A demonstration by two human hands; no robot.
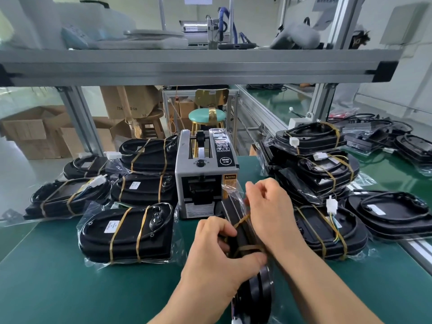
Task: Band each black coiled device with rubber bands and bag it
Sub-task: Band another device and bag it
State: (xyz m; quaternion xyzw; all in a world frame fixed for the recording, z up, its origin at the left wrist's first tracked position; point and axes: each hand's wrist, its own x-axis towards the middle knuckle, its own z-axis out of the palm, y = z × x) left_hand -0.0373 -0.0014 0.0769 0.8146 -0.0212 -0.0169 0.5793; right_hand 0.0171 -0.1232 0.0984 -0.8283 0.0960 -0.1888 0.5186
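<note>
Black coiled device (242,235) sits between left hand (215,258) and right hand (268,206).

Over the green bench (70,288), the left grip (217,251) clasps a black coiled device (256,298) standing on edge, thumb laid across one rubber band (249,247). The right grip (268,206) pinches a second band (243,218) stretched over its upper end. Behind stands a grey tape dispenser (203,174), with bagged devices (126,232) stacked on both sides.
</note>
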